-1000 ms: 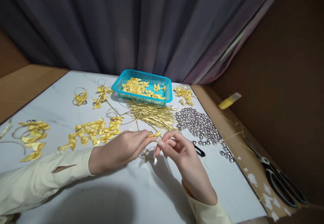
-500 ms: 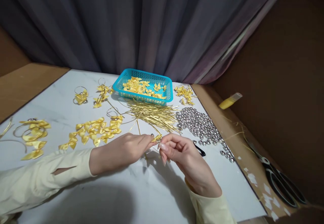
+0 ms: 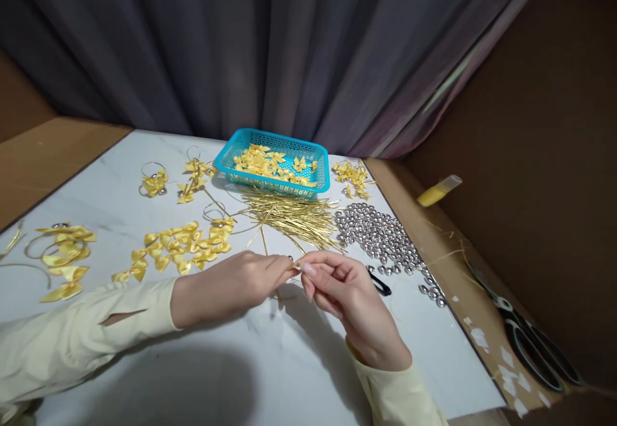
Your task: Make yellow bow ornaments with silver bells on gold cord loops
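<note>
My left hand (image 3: 231, 284) and my right hand (image 3: 344, 294) meet fingertip to fingertip over the white tabletop (image 3: 250, 362). Both pinch one small piece at the fingertips: a gold wire (image 3: 276, 290) with a silver bead (image 3: 290, 259) and a scrap of yellow ribbon, mostly hidden by the fingers. Just beyond the hands lies a heap of gold wires (image 3: 294, 217). Silver beads (image 3: 380, 236) are heaped to the right of it. Loose yellow bows (image 3: 186, 246) lie left of the hands.
A turquoise basket (image 3: 274, 169) of yellow bows stands at the back. Bows on wire rings (image 3: 62, 256) lie left, with others at the back (image 3: 154, 182). A black clip (image 3: 380, 284) lies right of my right hand. Scissors (image 3: 530, 342) and a yellow tube (image 3: 436, 191) lie on brown board.
My right hand has turned and closed its fingers onto the piece. The yellow bow seen between the fingertips a second ago is now almost covered. The left hand has barely moved.
</note>
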Available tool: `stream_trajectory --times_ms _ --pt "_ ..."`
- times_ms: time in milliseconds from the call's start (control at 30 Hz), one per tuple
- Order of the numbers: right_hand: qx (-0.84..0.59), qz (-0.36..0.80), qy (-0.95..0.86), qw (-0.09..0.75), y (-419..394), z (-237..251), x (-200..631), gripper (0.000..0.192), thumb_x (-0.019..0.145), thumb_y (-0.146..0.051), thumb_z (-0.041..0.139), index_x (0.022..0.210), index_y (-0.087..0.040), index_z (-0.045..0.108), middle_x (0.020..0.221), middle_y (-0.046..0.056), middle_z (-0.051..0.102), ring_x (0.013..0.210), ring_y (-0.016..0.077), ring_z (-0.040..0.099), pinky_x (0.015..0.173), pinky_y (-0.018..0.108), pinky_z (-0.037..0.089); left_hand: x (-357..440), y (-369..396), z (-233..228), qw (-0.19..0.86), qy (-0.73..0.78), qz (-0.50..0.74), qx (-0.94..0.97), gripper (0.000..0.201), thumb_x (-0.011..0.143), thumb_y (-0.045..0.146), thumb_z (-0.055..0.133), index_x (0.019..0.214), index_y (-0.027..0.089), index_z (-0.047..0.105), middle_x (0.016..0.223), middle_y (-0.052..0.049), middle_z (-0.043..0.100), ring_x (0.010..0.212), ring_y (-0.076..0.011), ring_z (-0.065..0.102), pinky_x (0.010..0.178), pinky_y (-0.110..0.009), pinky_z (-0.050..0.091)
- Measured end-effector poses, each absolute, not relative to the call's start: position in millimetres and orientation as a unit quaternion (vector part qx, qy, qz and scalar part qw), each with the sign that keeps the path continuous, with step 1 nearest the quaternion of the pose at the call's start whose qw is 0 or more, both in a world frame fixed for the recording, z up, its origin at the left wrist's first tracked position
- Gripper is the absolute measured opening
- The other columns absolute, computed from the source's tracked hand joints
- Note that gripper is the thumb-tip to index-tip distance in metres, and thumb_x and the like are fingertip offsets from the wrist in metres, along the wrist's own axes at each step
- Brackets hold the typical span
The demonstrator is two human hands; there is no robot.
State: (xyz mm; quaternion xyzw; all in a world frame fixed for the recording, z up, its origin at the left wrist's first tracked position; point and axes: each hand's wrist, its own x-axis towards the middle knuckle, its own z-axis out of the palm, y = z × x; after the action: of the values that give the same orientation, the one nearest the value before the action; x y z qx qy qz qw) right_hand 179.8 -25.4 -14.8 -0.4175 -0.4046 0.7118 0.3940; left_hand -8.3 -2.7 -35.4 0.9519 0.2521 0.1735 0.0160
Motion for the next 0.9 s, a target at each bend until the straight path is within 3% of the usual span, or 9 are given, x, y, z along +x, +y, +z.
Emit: stream_trajectory --times_ms 233,500,633,900 --pt "-0.415 0.711 -0.397 0.405 -24 -15 180 0.018 0.076 -0.03 0.07 0.085 -0.015 0.07 0.056 -0.002 0.06 0.036 0.0011 0.029 0.037 0.019 0.014 -9 0 -34 0.042 0.255 0.176 0.95 0.04 0.1 0.021 0.02 0.077 0.014 0.053 0.063 -0.001 0.057 0.051 -0.0126 0.055 0.049 -0.026 0.037" --pt "-0.397 0.742 -0.355 0.407 -20 -18 180 0.013 0.074 -0.025 0.069 0.083 -0.015 0.07 0.055 -0.003 0.059 0.035 0.0002 0.027 0.037 0.019 0.012 -9 2 -33 0.059 0.261 0.158 0.951 0.031 0.099 0.018 0.027 0.085 0.014 0.055 0.068 -0.001 0.06 0.053 -0.0115 0.055 0.052 -0.024 0.039" --pt "-0.383 0.75 -0.358 0.403 -18 -21 181 0.01 0.076 -0.024 0.067 0.081 -0.015 0.069 0.053 -0.004 0.057 0.034 0.0005 0.026 0.037 0.019 0.012 -9 3 -34 0.049 0.264 0.151 0.951 0.032 0.098 0.019 0.029 0.08 0.015 0.054 0.066 -0.001 0.06 0.053 -0.0117 0.055 0.051 -0.025 0.038" --pt "-0.334 0.801 -0.312 0.386 -13 -25 186 0.008 0.075 -0.017 0.063 0.081 -0.015 0.068 0.044 -0.009 0.045 0.032 0.0005 0.02 0.034 0.017 0.013 -9 4 -31 0.045 0.261 0.133 0.955 0.028 0.099 0.021 0.031 0.091 0.012 0.056 0.07 -0.002 0.063 0.055 -0.0128 0.059 0.052 -0.025 0.039"
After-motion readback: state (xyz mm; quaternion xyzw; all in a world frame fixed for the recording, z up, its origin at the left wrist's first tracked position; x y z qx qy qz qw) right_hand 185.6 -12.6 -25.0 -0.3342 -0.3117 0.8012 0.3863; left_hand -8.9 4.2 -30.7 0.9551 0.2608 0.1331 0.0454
